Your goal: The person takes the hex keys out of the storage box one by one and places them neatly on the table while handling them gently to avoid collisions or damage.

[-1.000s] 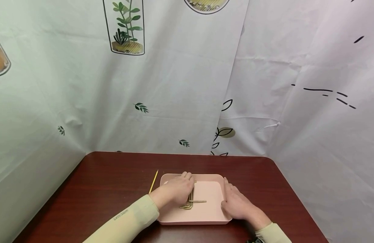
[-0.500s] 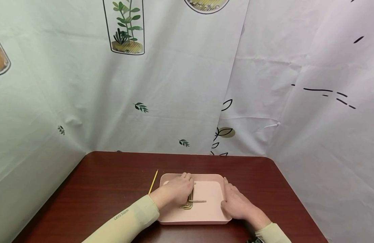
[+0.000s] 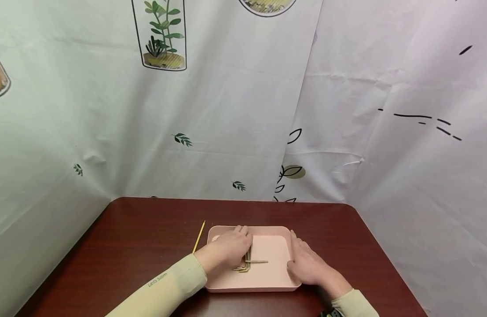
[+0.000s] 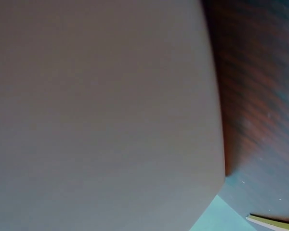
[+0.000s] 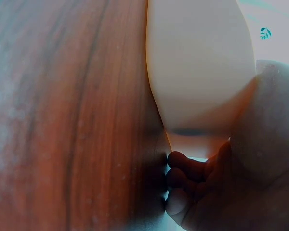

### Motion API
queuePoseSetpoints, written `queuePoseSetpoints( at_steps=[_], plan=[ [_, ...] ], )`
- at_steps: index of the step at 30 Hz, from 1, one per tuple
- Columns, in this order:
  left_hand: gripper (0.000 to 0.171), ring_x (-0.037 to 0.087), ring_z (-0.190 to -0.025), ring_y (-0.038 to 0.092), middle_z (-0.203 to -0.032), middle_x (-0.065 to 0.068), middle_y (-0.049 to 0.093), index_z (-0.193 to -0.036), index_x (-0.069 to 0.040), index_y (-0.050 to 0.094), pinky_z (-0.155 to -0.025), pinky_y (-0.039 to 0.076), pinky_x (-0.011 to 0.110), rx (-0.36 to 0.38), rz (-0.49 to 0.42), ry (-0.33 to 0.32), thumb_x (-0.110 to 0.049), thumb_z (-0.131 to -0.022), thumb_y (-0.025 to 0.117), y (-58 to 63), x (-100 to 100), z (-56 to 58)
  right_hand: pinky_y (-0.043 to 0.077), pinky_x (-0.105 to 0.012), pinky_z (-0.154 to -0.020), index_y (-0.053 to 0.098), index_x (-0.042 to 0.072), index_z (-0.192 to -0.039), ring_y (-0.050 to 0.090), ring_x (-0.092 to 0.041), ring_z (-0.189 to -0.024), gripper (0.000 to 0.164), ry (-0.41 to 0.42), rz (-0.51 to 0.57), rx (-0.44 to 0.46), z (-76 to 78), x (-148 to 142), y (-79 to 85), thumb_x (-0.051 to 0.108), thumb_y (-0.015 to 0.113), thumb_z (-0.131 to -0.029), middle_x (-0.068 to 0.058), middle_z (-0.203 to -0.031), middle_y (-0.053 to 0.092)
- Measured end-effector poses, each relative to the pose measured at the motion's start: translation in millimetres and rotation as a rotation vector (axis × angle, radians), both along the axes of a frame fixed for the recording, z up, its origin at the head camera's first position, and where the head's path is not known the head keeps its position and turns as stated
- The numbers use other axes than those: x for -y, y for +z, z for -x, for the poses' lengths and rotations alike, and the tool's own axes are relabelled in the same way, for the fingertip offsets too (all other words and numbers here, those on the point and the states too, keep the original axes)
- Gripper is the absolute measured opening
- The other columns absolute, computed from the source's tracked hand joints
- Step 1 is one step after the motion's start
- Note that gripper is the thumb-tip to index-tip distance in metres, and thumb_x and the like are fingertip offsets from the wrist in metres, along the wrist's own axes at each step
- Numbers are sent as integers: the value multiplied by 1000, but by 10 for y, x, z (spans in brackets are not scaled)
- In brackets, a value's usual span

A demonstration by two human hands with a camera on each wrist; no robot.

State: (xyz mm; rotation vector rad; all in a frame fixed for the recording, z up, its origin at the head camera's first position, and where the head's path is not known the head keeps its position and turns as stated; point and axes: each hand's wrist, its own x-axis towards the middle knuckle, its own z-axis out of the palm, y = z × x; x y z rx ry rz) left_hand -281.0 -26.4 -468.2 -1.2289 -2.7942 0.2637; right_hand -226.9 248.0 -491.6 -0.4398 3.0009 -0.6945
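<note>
A shallow pink tray (image 3: 269, 284) sits on the dark red table, with several brass-coloured L-shaped hex keys (image 3: 249, 259) in its left half. One key's straight arm lies crosswise over the others, pointing right. My left hand (image 3: 229, 246) reaches in over the left wall and covers the keys' far part. Its fingers bend down near the far wall; the fingertips and whatever they touch are hidden. At the right wall, my right hand (image 3: 308, 266) holds the tray's rim, thumb on the inner side and fingers outside. The right wrist view shows curled fingers (image 5: 183, 178) beside the tray.
A yellow pencil (image 3: 199, 237) lies on the table (image 3: 156, 233) just left of the tray. White printed cloth (image 3: 227, 110) hangs behind the table and at both sides. The tray's wall (image 4: 111, 115) fills most of the left wrist view.
A key tip showing to the right of my left fingers earlier is no longer visible. Both hands and the tray otherwise stay in place; the head view shifts very slightly.
</note>
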Motion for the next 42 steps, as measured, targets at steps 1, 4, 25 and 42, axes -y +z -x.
queuePoseSetpoints(
  at_steps=[1, 4, 25, 42],
  plan=[
    [44, 21, -100, 54, -106, 6, 54, -119, -8, 65, -95, 54, 33, -5, 1, 0, -23, -86, 90, -3, 2, 2, 35, -63, -125, 19, -21, -166, 39, -52, -157, 88, 0, -1, 0, 4, 2, 1, 5, 64, -94, -42, -166, 37],
    [42, 22, -102, 57, -107, 6, 55, -118, -9, 65, -96, 55, 34, -17, -3, -4, -21, -86, 89, -16, 11, 10, 35, -64, -125, 20, -21, -165, 39, -53, -156, 88, -2, 0, 0, 13, 10, 12, 5, 65, -95, -43, -166, 37],
    [35, 26, -108, 65, -116, 12, 62, -121, -10, 65, -87, 60, 34, -60, 1, -4, -18, -95, 86, -5, 34, -46, 35, -65, -124, 20, -21, -165, 39, -54, -155, 88, 0, 3, -6, 10, 37, 21, 5, 64, -94, -43, -165, 37],
    [33, 22, -103, 61, -114, 9, 61, -122, -12, 64, -89, 58, 33, -3, -9, 19, -17, -96, 84, -25, 41, -45, 35, -65, -124, 20, -21, -165, 39, -54, -156, 87, 1, 8, 2, -20, 18, 31, 5, 64, -95, -43, -165, 37]
  ],
)
